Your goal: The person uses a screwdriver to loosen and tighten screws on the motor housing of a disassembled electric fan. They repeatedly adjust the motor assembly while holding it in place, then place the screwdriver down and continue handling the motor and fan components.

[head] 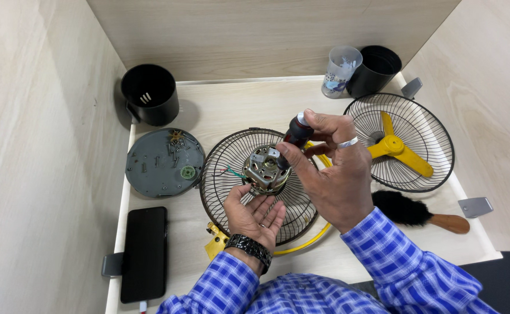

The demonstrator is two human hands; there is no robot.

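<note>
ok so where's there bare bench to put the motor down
Bare wood lies behind the dark wire fan guard, between the black cylindrical cup and the clear plastic cup. A smaller strip runs along the near right edge, in front of the wooden-handled black brush. The left side is crowded by the grey round plate and black phone.

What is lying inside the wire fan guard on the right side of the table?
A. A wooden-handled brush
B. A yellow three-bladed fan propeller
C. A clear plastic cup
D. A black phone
B: the yellow fan blade lies inside the right wire guard, while the phone, the brush and the cup all sit outside it on the table.
</note>
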